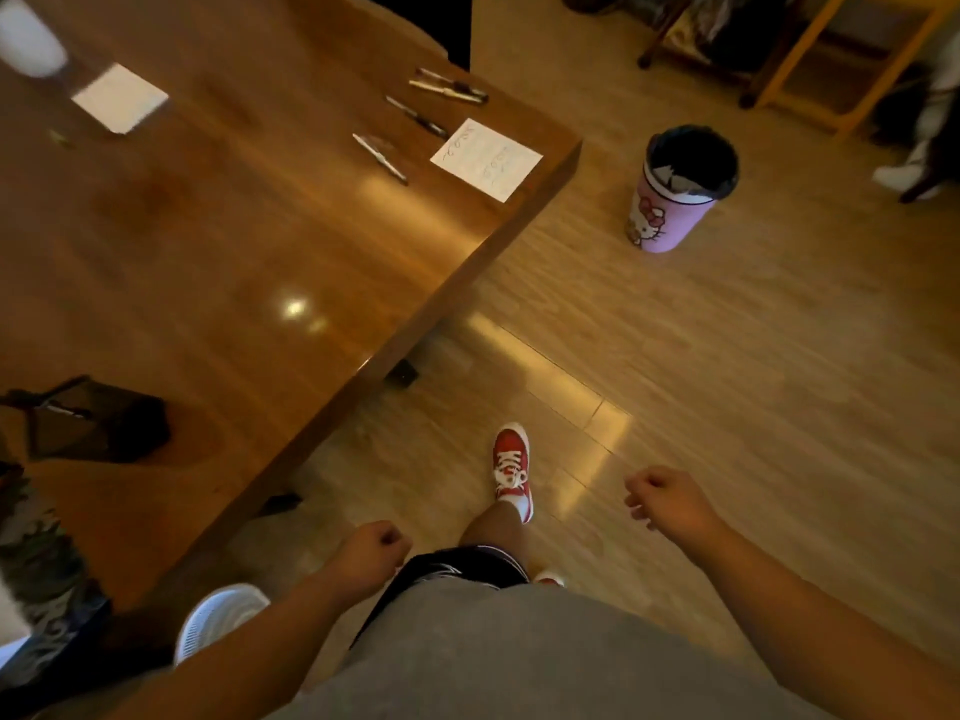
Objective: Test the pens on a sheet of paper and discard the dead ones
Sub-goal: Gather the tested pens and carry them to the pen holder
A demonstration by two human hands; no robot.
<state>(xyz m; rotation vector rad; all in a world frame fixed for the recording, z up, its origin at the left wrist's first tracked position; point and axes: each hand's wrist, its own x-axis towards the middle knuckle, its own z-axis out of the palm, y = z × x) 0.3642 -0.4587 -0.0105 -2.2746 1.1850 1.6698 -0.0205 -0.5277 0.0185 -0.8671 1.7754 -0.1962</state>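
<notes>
Pens lie scattered near the far right corner of the worktop — one pen nearest the middle, a second just beyond it, and a small cluster by the far edge. Just right of them, at the corner itself, the test sheet carries several scribbled loops, so some testing looks already done. A second, blank-looking paper sits well apart toward the far left edge, and a dark mesh holder stands by the near left edge.

Low in view, the left hand hangs beside the thigh with its fingers curled into a loose fist, holding nothing that shows. The right hand is likewise loosely curled; whether anything small hides inside it I cannot tell. The person stands on the floor off the worktop's long right edge, a red shoe stepping forward.

Off the far right corner, on the floor, stands the pink bin with a dark liner, well apart from the sheet.

The step in hand, as I judge it, is walking up to the corner to take the next pen. Doing it well means stopping within easy reach of both sheet and pens, lifting one pen only, steadying the sheet with the free hand, and scribbling on a bare patch — so a faint line is not mistaken for an old one.
</notes>
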